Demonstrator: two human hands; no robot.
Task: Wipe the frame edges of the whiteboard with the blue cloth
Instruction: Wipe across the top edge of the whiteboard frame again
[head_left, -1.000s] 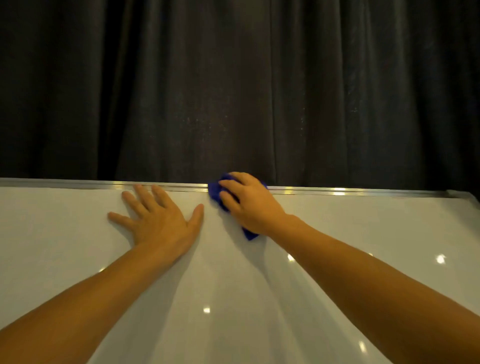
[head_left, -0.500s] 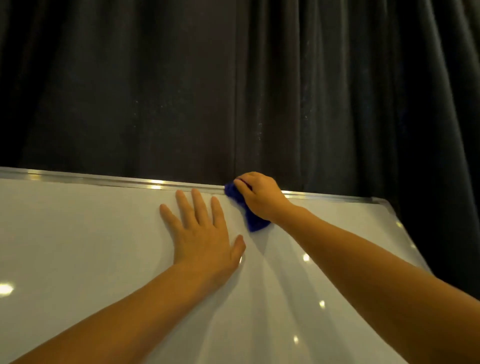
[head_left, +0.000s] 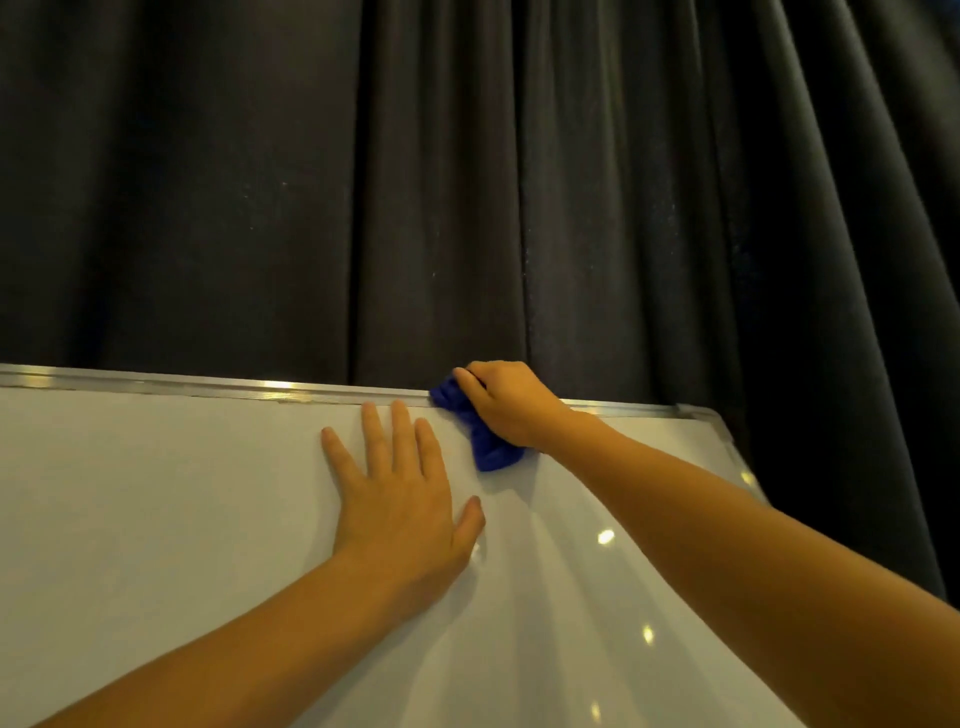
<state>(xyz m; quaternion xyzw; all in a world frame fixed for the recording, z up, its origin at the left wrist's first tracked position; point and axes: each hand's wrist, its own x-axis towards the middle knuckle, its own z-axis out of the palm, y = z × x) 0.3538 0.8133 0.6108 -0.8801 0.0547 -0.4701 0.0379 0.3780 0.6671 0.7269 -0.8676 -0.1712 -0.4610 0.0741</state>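
Against top frame (head_left: 208, 387) — right hand (head_left: 511, 402) presses blue cloth (head_left: 480, 431), trailing down-right.

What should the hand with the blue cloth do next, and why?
Probably slide the blue cloth rightward along the top frame edge toward the corner. The right hand presses it on the rail there, while the left hand lies flat on the board.

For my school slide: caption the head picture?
Right hand rubs blue cloth along whiteboard's top frame.
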